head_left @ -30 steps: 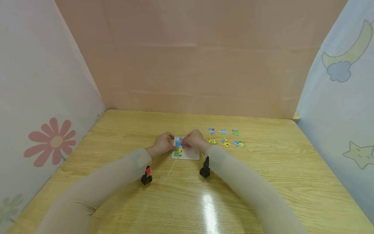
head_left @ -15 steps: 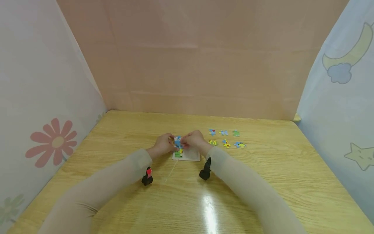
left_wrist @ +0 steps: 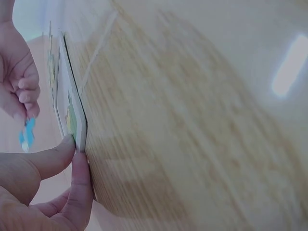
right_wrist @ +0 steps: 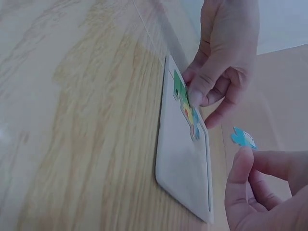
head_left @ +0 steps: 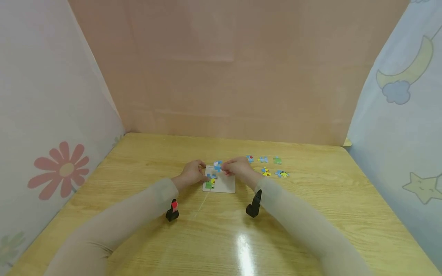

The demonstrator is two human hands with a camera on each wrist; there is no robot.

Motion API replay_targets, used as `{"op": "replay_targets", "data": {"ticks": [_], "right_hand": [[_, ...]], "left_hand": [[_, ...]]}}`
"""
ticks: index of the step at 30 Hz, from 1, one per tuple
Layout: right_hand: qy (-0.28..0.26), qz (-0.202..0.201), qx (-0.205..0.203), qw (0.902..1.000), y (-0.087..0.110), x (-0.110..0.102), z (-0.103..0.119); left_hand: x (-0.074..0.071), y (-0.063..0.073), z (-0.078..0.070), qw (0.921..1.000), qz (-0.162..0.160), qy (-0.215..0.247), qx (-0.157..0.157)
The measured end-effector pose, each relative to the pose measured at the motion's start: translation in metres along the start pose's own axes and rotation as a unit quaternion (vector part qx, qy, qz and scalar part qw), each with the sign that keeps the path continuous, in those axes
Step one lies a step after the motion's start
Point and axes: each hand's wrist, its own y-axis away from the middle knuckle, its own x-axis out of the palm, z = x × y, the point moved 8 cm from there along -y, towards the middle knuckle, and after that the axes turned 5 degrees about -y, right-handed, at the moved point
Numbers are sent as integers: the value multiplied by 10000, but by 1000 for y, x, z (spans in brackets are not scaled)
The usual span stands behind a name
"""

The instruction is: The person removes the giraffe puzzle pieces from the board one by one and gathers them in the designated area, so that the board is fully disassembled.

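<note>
A white puzzle board lies on the table, with a few joined green, yellow and blue puzzle pieces in its lower left part. My left hand grips the board's left edge; in the left wrist view the thumb lies on top and a finger against the side. My right hand pinches a blue puzzle piece with white patches between thumb and fingertips. That piece is held up over the board's back edge, apart from the joined pieces. Part of the joined pieces is hidden by the left thumb.
Loose puzzle pieces lie in two rows to the right of the board, among them a green piece, a light blue piece and a yellow and blue piece. The right hand hides part of these rows. A brown backdrop stands behind the table.
My right hand has lifted the blue piece off the board's upper left part and moved it to the right. My left hand stays at the board's left edge.
</note>
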Motion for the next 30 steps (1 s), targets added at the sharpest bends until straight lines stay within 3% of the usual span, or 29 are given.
{"op": "replay_targets", "data": {"ticks": [6,20,30], "right_hand": [[-60,-17,-99,9999,6,-17,3],[-34,44,-233,9997,27,-78,6],[-104,11,-181,9998,38,-120,-12]], "left_hand": [[-2,-2,5,9999,-33,-33,-110],[-4,-2,8,9988,-54,-407,265],[-3,-10,14,9987,115,-250,418]]}}
